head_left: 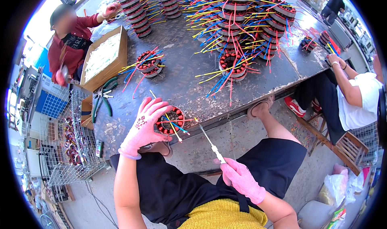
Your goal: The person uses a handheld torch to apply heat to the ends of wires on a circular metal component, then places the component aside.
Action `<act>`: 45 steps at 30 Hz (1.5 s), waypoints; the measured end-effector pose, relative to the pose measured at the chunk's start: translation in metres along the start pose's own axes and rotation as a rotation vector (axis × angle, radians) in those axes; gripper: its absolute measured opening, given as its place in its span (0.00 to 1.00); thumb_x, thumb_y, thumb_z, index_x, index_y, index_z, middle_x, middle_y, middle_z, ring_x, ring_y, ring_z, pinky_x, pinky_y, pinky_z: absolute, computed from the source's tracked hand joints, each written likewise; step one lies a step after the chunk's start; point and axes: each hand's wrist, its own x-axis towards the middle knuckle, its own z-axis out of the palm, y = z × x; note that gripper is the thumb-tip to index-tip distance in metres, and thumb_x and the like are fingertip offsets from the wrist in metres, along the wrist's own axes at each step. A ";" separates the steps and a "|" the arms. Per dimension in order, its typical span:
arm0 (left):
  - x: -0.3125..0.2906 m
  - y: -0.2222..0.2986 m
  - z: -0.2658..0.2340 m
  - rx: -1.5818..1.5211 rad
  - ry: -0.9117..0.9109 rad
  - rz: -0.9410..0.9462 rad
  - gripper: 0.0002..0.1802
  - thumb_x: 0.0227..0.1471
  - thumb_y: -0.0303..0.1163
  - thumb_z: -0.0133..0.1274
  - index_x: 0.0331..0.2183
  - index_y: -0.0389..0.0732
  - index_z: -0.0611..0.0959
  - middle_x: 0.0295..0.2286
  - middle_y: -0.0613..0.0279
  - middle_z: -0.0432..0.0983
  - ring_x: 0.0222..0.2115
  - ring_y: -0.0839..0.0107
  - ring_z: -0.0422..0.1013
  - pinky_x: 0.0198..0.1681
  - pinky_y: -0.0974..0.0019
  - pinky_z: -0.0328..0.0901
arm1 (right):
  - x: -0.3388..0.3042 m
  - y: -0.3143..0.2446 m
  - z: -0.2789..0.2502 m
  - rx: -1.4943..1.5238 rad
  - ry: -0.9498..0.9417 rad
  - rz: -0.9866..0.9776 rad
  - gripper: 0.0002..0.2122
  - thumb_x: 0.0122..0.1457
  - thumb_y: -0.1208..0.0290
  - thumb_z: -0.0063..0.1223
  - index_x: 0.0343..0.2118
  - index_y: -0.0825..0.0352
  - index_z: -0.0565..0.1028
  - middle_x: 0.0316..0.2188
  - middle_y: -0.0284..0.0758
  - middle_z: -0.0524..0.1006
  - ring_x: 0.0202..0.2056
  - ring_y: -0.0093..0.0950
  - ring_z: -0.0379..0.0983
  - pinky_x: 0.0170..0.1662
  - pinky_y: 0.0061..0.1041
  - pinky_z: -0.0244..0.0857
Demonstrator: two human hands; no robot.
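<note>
My left hand (pixel 146 124), in a pink glove, curves round the left side of a motor stator (pixel 176 122) with red windings, at the table's near edge. Blue, yellow and red wires stick out of this stator. My right hand (pixel 242 178), also gloved in pink, grips a thin tool with a white handle (pixel 218 154) and a slender metal shaft. The shaft points up and left, its tip close to the end of a red wire from the stator. Part of the stator is hidden behind my left fingers.
Tall stacks of wired stators (pixel 231 23) fill the table's far side. Green-handled pliers (pixel 105 96) lie left, beside a cardboard box (pixel 123 59). Single stators (pixel 149 64) stand nearer. One person (pixel 68 43) is at the far left; another (pixel 354 92) sits at right. A wire basket (pixel 72 164) stands left.
</note>
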 end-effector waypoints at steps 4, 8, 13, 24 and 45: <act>0.000 0.001 0.000 0.005 -0.001 -0.004 0.50 0.24 0.43 0.73 0.54 0.45 0.74 0.55 0.59 0.68 0.62 0.55 0.56 0.68 0.47 0.43 | -0.001 -0.001 0.000 -0.050 -0.001 -0.021 0.16 0.68 0.66 0.43 0.54 0.69 0.70 0.22 0.24 0.65 0.22 0.14 0.59 0.26 0.18 0.56; 0.000 0.001 0.001 0.008 0.000 -0.006 0.50 0.23 0.43 0.73 0.54 0.45 0.74 0.54 0.59 0.68 0.62 0.55 0.56 0.68 0.47 0.43 | 0.002 0.000 0.001 -0.072 0.012 -0.013 0.16 0.68 0.66 0.43 0.54 0.69 0.71 0.22 0.24 0.66 0.22 0.14 0.60 0.26 0.18 0.57; -0.001 0.001 0.000 0.010 -0.001 -0.012 0.50 0.23 0.42 0.73 0.54 0.44 0.74 0.54 0.60 0.68 0.62 0.56 0.56 0.68 0.47 0.43 | 0.000 -0.003 0.001 -0.084 0.018 -0.007 0.16 0.68 0.66 0.43 0.54 0.69 0.71 0.21 0.24 0.66 0.21 0.14 0.60 0.26 0.18 0.57; -0.001 0.001 0.001 0.003 0.003 -0.018 0.50 0.23 0.41 0.73 0.54 0.43 0.74 0.54 0.60 0.68 0.62 0.56 0.56 0.68 0.47 0.43 | 0.001 -0.007 0.006 -0.041 0.019 0.008 0.17 0.68 0.66 0.43 0.55 0.71 0.70 0.20 0.22 0.63 0.22 0.13 0.57 0.25 0.16 0.51; 0.000 0.001 0.002 0.010 -0.004 -0.019 0.51 0.23 0.41 0.72 0.54 0.44 0.74 0.55 0.59 0.68 0.62 0.56 0.56 0.68 0.48 0.42 | -0.002 -0.006 0.005 -0.023 0.025 -0.008 0.17 0.68 0.66 0.44 0.54 0.72 0.71 0.20 0.23 0.63 0.21 0.14 0.57 0.25 0.16 0.51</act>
